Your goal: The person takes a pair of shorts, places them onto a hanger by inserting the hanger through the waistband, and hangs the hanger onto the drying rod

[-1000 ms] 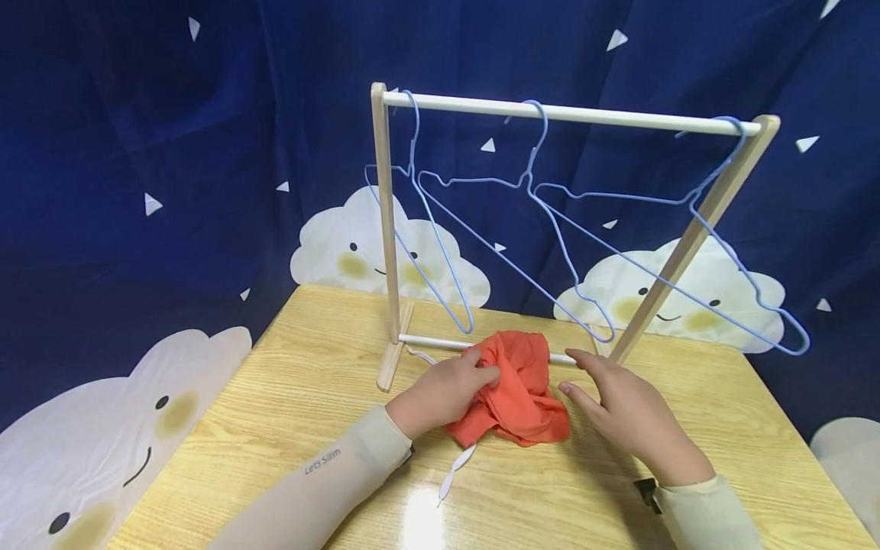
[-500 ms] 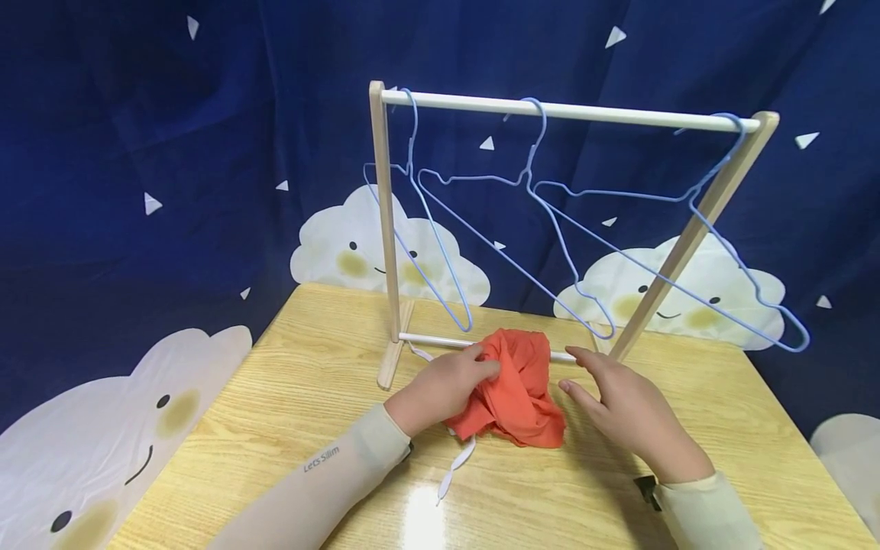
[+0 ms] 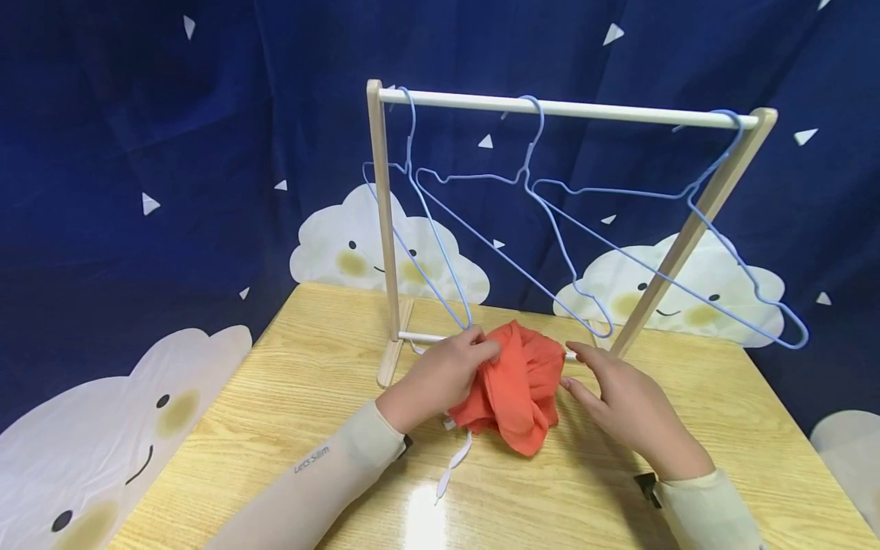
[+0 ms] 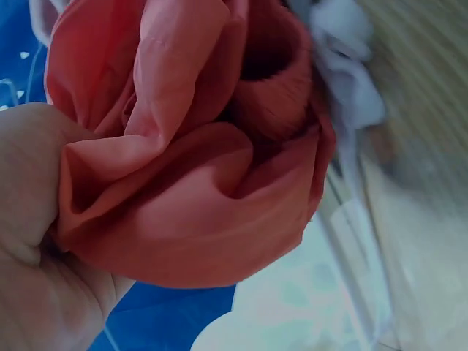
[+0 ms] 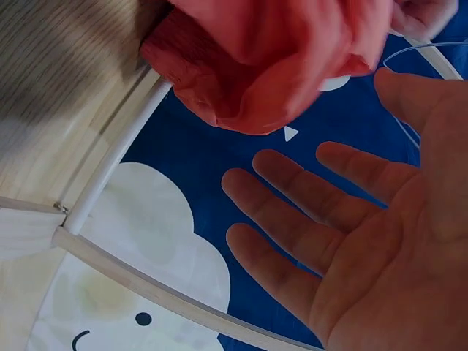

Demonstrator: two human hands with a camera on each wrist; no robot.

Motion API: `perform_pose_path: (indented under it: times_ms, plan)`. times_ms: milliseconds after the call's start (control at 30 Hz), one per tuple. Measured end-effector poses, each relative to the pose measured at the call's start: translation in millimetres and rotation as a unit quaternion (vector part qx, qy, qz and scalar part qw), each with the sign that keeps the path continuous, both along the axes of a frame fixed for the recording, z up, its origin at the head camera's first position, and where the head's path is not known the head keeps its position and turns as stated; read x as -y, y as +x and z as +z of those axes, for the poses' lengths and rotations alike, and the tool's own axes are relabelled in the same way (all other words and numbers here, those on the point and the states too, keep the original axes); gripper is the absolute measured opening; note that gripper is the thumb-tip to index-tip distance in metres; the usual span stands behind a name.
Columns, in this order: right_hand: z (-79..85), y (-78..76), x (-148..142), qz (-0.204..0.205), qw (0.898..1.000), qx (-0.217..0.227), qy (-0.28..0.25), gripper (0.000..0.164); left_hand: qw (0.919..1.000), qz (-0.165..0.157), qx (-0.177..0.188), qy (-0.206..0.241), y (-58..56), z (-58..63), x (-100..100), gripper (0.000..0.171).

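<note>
A bunched red garment (image 3: 519, 389) of thin cloth hangs in folds over the table. At its left edge my left hand (image 3: 436, 378) pinches the cloth between thumb and fingers. The left wrist view shows the red cloth (image 4: 190, 227) crumpled into a pocket-like hollow, with a knotted white tie (image 4: 351, 80) beside it. A white ribbon-like tie (image 3: 454, 466) trails onto the tabletop. On the garment's other side, my right hand (image 3: 629, 409) has its fingers extended and spread; in the right wrist view the palm (image 5: 380, 241) holds nothing and the cloth is apart from it.
Behind the garment stands a small wooden clothes rack (image 3: 694, 229) with a white top bar (image 3: 619, 113) and a lower bar (image 3: 421, 337). Three blue wire hangers (image 3: 560, 237) hang from it. The wooden table (image 3: 323, 344) meets a dark blue cloud-print curtain (image 3: 206, 114).
My left hand has lifted the red garment slightly, turning and bunching it so a fold now droops in front. The right hand has stayed almost still.
</note>
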State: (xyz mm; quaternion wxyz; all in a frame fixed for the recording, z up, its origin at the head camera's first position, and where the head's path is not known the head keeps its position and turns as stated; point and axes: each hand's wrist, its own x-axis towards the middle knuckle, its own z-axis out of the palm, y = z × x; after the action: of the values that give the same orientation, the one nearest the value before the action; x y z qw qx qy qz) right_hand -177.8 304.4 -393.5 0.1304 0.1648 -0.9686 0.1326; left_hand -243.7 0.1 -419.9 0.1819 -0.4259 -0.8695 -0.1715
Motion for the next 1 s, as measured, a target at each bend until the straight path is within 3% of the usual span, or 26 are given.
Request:
perform_pose_path:
  times_ms: [333, 633, 767, 1000]
  plan:
    - [-1.1, -0.7, 2.2, 0.012, 1.0, -0.008, -0.024, 0.067, 0.9931, -0.045, -0.009, 0.108, 15.2, 27.9, 2.8, 0.032]
    - [1.7, -1.4, 2.4, 0.051, 0.998, -0.027, -0.03, 0.064, 0.9774, -0.067, 0.003, 0.201, 23.6, 43.8, 2.4, 0.034]
    - [0.9, -2.6, 2.8, 0.061, 0.997, -0.026, -0.026, 0.068, 0.9727, -0.077, 0.01, 0.218, 26.3, 45.3, 1.4, 0.033]
    - [-2.3, -5.3, 2.4, 0.061, 0.998, -0.008, -0.03, 0.077, 0.9713, -0.085, 0.009, 0.222, 30.0, 46.4, 1.1, 0.035]
